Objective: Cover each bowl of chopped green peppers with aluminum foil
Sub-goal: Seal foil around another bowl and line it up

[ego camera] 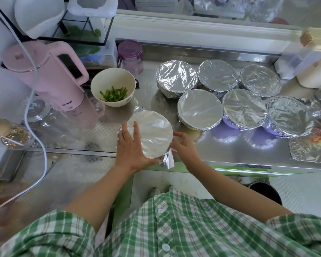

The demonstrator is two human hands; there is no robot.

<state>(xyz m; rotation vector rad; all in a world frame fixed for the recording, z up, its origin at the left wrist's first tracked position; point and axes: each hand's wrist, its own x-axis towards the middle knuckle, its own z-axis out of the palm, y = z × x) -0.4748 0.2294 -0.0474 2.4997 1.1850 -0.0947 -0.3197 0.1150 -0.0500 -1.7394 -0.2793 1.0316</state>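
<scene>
A bowl under a smooth sheet of aluminum foil point(154, 134) stands near the front edge of the steel counter. My left hand point(132, 145) lies flat across its left side, fingers spread over the foil top. At the bowl's right rim my right hand point(183, 145) has curled fingers on the foil; a loose foil flap point(168, 160) hangs below. An uncovered cream bowl point(113, 86) holding chopped green peppers point(113, 94) sits behind and to the left. Several foil-covered bowls point(200, 109) stand in two rows to the right.
A pink electric kettle point(50, 75) and a clear glass jar point(46, 117) crowd the left. A purple-lidded jar point(131, 56) stands at the back. A crumpled foil sheet point(309, 149) lies at the right front. A white cable point(35, 112) hangs down on the left.
</scene>
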